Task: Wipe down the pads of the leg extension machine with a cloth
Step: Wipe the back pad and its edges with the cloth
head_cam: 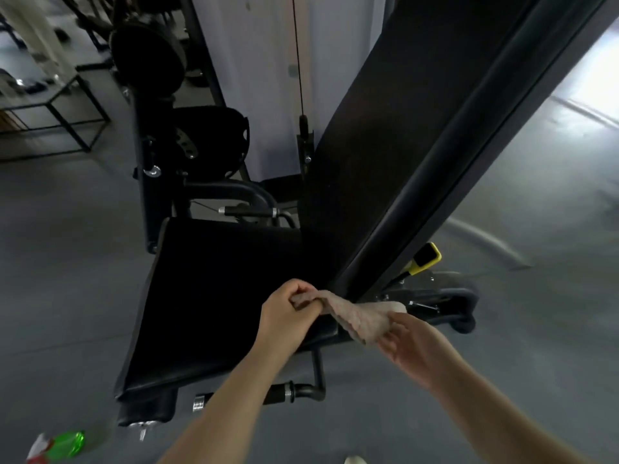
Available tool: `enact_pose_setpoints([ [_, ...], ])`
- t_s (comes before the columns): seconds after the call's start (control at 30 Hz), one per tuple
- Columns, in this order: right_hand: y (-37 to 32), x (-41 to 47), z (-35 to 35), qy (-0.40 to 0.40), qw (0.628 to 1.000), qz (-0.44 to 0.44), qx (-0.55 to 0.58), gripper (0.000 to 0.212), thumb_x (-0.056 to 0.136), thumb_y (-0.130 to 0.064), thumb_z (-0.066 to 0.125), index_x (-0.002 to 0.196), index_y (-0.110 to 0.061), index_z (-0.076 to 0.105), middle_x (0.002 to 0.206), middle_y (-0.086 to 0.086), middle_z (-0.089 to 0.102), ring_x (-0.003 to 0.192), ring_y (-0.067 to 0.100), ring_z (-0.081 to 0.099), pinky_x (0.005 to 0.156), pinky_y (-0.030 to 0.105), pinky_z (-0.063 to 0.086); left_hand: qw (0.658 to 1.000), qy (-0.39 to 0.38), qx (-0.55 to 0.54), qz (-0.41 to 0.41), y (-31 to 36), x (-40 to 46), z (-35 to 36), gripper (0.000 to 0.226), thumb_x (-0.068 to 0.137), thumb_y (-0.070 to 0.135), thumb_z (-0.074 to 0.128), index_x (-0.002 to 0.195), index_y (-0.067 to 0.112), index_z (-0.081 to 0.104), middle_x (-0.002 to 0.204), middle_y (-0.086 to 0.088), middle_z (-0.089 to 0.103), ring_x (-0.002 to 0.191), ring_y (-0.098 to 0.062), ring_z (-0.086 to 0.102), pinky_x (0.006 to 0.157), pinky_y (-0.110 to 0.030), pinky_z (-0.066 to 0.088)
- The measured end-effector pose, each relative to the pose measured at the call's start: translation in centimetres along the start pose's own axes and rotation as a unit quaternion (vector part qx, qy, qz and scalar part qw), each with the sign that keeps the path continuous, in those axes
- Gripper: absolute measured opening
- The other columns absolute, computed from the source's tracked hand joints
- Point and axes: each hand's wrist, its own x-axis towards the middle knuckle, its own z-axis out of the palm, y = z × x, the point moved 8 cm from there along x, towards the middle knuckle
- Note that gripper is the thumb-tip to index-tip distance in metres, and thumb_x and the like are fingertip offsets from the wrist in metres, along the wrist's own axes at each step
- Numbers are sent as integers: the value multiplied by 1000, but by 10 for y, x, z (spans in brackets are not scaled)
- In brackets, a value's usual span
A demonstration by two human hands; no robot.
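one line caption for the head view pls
Both hands, left and right, hold a cloth at the seat pad edge.

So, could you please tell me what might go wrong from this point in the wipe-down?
1. Both the left hand and right hand hold the cloth bunched at the corner where the seat pad meets the back pad, so the broad pad faces could be skipped.
2. The green spray bottle lies on the floor near the person's feet, a possible trip hazard.

Both hands — left hand point(288, 308), right hand point(413, 343) — gripping one beige cloth point(355, 313) beside the black seat pad point(214, 303)
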Motion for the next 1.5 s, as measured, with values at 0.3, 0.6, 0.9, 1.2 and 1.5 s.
enact_pose_setpoints([
  [0.3, -83, -53, 1, 4, 977, -206, -53, 22, 92, 1, 48, 109, -7, 60, 80, 10, 69, 61, 14, 67, 54, 28, 57, 997, 15, -37, 71, 73, 12, 16, 10, 86, 19, 59, 82, 12, 65, 82, -9, 65, 82, -24, 63, 77, -40, 51],
  [0.6, -154, -121, 52, 222, 764, -461, -393, 64, 76, -13, 76, 130, -19, 43, 118, 4, 53, 90, 6, 54, 66, 4, 42, 976, 6, -101, 194, 182, 42, -7, 20, 88, 18, 58, 71, 8, 58, 72, -10, 58, 72, -19, 56, 66, -37, 47],
  [0.9, -210, -168, 102, 474, 615, -465, -425, 66, 75, -52, 65, 125, -18, 40, 125, 0, 36, 119, 21, 39, 81, 36, 38, 942, -93, -75, 314, 284, 70, -1, 23, 81, 29, 64, 68, 11, 60, 64, 0, 56, 63, -9, 52, 62, -29, 43],
  [1.2, -287, -239, 122, 481, 474, -596, -434, 18, 83, -19, 61, 99, -14, 68, 119, 7, 45, 109, 16, 42, 87, 22, 33, 900, -124, -47, 415, 389, 72, 18, 27, 85, 41, 58, 74, 17, 59, 70, 5, 56, 67, -9, 53, 54, -24, 37],
  [1.5, -376, -253, 127, 324, 666, -552, -383, 10, 89, -18, 60, 98, -18, 63, 86, 7, 67, 71, 19, 60, 56, 25, 46, 879, -36, 55, 473, 486, 71, 31, 36, 77, 56, 57, 96, 26, 61, 94, 6, 62, 91, -19, 58, 69, -28, 39],
])
